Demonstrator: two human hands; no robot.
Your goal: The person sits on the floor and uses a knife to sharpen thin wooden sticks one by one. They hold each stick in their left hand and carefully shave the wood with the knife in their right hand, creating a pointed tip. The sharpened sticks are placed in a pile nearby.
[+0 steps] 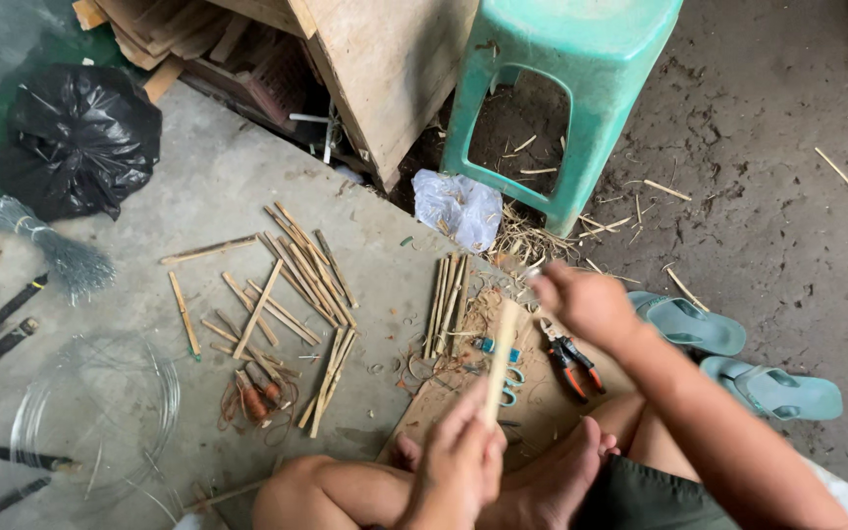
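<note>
One bamboo stick (501, 358), pale and flat, is closed in my left hand (458, 466) at its lower end; it rises tilted up and to the right, over the cardboard sheet (532, 412) I sit on. My right hand (586, 302) is raised above and to the right of the stick's top end, near it but apart; its fingers are blurred, so I cannot tell how far they are open or whether they hold anything.

Several items lie under and around the hands:
- Pliers (569, 358) with red and black handles, on the cardboard, just right of the stick.
- A row of cut bamboo strips (447, 302), left of the stick's top.
- A looser scatter of bamboo pieces (287, 294) on the concrete, further left.
- A teal plastic stool (561, 88) beyond the right hand.
- Two teal sandals (728, 358) on the dirt at right.
- A black plastic bag (76, 137) and coiled wire (100, 407) at far left.
</note>
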